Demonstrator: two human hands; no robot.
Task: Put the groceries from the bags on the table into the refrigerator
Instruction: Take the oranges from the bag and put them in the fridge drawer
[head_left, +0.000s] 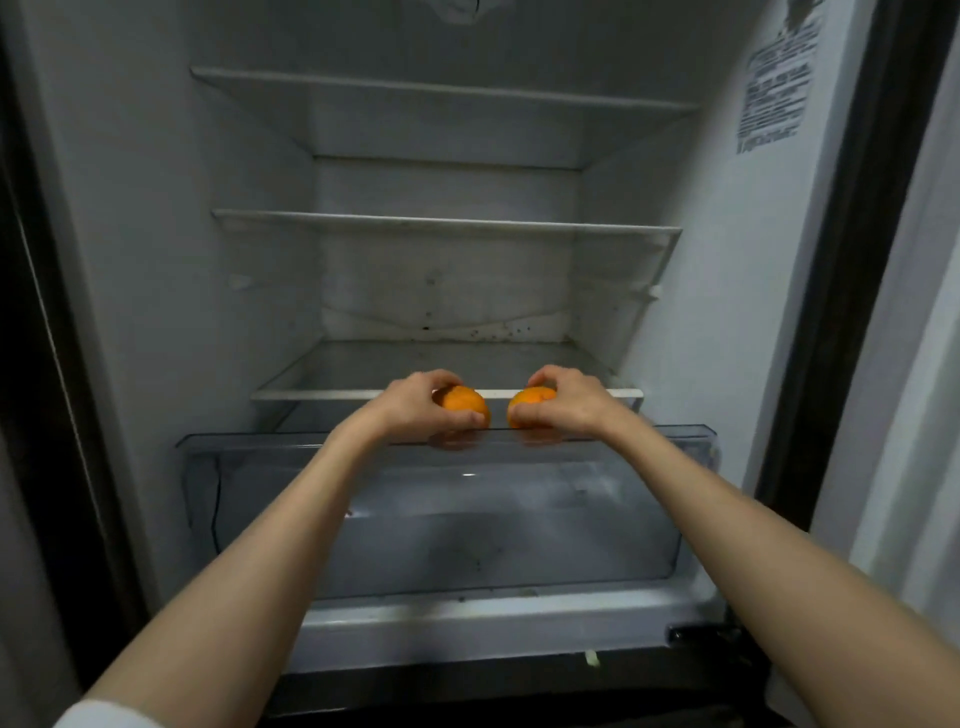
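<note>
Both hands reach into the open fridge (156, 260), each curled around an orange. Left hand (415, 410) grips the left orange (466, 405) with fingers over its top and thumb along its near side. Right hand (563, 402) holds the right orange (531, 402) the same way, fingers arched above, thumb in front. Both fruits sit side by side, apart, on the glass cover just above the clear drawer (436, 525), which lies below the wrists. Beyond the knuckles runs the lowest shelf (363, 364); two more shelves sit higher. A label (776, 83) is on the wall up and right of the right hand.
</note>
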